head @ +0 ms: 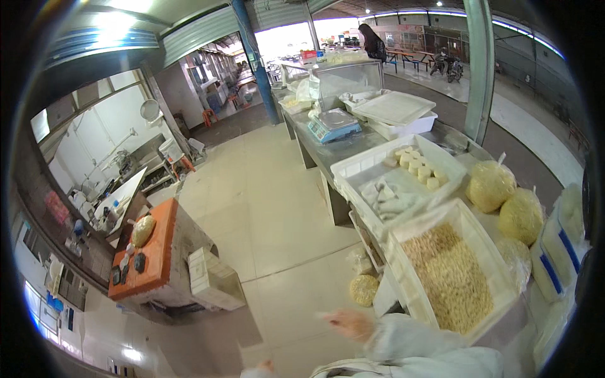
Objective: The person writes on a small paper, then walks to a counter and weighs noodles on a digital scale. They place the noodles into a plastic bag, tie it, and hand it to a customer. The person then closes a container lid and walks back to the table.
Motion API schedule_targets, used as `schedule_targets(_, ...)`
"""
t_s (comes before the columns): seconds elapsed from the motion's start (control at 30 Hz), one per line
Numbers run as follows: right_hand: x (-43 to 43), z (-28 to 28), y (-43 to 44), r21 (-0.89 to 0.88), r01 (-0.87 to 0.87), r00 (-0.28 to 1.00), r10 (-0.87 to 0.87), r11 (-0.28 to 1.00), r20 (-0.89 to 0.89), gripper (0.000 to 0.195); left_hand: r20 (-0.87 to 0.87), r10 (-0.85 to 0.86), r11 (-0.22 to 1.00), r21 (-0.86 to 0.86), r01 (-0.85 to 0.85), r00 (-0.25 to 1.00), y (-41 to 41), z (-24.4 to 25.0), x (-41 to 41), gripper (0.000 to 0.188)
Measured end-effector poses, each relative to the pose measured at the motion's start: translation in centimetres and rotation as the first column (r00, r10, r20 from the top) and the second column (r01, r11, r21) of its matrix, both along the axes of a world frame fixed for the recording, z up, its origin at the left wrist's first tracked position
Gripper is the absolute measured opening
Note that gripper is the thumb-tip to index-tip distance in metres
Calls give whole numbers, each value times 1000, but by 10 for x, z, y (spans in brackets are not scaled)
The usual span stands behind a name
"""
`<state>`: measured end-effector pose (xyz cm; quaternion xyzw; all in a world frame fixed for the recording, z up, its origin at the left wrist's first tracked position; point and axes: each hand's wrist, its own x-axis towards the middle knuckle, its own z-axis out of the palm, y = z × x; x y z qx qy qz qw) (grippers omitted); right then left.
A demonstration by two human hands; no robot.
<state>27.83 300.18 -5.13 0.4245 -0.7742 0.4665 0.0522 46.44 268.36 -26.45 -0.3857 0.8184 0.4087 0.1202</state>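
My right hand [350,324], in a light sleeve, is over the tiled floor at the bottom centre, left of a white plastic tray [416,288]. It is blurred; whether it holds anything cannot be told. Only a small part of my left hand [265,365] shows at the bottom edge. The tray holds pale yellow granular food pieces [456,279], browner at one end. Behind it, another white tray [352,172] holds a crumpled cloth [385,196] and a group of pale cylindrical pieces [416,165]. Filled clear plastic bags [491,185] sit to the right.
A blue scale [331,125] and a lidded white bin [411,124] stand farther along the steel table [307,146]. Left are an orange-topped block [158,236] and a white crate [215,279]. A bag of yellow food [364,289] is low beside the table. A person [372,43] is beyond the counter.
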Motion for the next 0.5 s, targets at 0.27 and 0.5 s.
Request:
schedule_targets(0.27,-219,21,-266,520,-541,841,442,661,314,29,141,175,978,90,-189,974,-145,-39,-250,27)
schedule_targets(0.5,-470,-17,-316,-81,-263,879,273,961,392,12,-204,-10,998,61,23,979,-301,12,-550,26)
